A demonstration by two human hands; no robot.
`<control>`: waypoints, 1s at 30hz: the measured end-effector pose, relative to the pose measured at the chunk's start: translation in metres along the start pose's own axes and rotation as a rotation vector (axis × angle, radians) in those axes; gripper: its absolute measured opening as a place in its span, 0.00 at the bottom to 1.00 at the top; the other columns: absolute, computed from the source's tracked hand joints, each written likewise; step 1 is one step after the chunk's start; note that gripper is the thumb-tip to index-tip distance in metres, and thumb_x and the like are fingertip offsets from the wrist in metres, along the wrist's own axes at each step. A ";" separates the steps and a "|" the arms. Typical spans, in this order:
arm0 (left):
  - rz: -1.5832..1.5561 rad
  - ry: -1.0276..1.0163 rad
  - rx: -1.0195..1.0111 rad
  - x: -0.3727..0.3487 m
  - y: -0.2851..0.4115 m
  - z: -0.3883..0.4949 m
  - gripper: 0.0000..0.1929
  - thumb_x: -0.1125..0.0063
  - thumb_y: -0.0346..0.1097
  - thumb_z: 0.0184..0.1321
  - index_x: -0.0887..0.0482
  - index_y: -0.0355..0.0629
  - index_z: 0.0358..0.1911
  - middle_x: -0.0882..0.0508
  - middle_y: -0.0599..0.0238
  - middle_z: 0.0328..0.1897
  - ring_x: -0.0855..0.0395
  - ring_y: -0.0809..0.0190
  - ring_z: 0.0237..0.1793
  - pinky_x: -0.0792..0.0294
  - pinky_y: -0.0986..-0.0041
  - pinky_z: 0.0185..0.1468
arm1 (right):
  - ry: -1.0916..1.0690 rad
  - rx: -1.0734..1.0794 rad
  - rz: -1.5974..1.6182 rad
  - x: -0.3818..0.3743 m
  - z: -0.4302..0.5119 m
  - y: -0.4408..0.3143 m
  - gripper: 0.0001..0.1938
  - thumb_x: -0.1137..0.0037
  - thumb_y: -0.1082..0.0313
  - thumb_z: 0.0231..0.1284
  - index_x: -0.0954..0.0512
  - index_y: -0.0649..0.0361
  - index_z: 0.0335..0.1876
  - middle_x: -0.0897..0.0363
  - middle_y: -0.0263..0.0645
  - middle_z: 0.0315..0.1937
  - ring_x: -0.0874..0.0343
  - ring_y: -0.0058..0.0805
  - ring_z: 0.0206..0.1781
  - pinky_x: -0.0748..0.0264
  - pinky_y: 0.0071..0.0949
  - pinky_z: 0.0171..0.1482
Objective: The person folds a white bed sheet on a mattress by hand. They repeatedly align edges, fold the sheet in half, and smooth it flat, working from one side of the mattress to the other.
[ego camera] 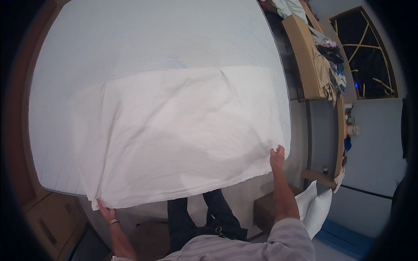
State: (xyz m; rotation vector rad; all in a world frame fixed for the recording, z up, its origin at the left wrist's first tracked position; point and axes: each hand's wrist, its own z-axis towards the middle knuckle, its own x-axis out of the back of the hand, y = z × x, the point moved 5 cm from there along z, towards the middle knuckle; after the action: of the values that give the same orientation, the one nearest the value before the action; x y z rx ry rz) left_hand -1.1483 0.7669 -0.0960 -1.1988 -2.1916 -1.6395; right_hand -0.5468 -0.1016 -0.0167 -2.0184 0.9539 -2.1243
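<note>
A white sheet [183, 137], folded over in layers, is spread on the near half of a pale quilted mattress [147, 36]. Creases run across it, and its near edge hangs past the mattress in front of my legs. My left hand [107, 212], with a bracelet or watch at the wrist, pinches the sheet's near left corner. At the right, my right hand [277, 157] grips the sheet close to the mattress's near right corner, fingers closed on the cloth. Bare mattress shows beyond the sheet and to its left.
A wooden drawer cabinet [54, 222] stands at the lower left. Along the right are a cardboard box [302, 58] with clothes heaped on it and a shelf [339, 137] with small items. White pillows [315, 208] lie at the lower right, near a brown box [264, 208].
</note>
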 end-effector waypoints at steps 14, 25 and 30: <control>0.676 0.378 -0.219 0.007 0.105 0.024 0.27 0.43 0.38 0.78 0.33 0.30 0.74 0.27 0.42 0.76 0.28 0.42 0.74 0.34 0.54 0.76 | 0.035 0.194 0.038 -0.079 0.236 -0.172 0.20 0.37 0.59 0.67 0.18 0.66 0.57 0.12 0.44 0.47 0.14 0.37 0.51 0.21 0.35 0.59; 0.603 -0.206 -0.990 -0.425 0.391 -0.086 0.28 0.36 0.29 0.65 0.26 0.31 0.69 0.31 0.33 0.78 0.35 0.31 0.79 0.41 0.41 0.79 | -0.088 0.138 0.107 -0.146 0.392 -0.240 0.31 0.34 0.37 0.62 0.21 0.67 0.34 0.18 0.51 0.32 0.19 0.43 0.38 0.23 0.42 0.50; 0.708 -0.296 -0.956 -0.501 0.422 -0.078 0.33 0.35 0.34 0.63 0.28 0.35 0.72 0.36 0.38 0.83 0.43 0.33 0.83 0.53 0.38 0.83 | -0.005 0.190 0.239 -0.143 0.407 -0.256 0.27 0.44 0.44 0.72 0.27 0.66 0.29 0.23 0.49 0.28 0.29 0.44 0.32 0.27 0.44 0.45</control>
State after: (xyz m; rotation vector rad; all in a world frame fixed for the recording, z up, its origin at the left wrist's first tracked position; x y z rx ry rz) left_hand -0.5564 0.4834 -0.0295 -2.1893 -0.7406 -2.2342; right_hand -0.0585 0.0112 -0.0437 -1.7267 0.9027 -1.9984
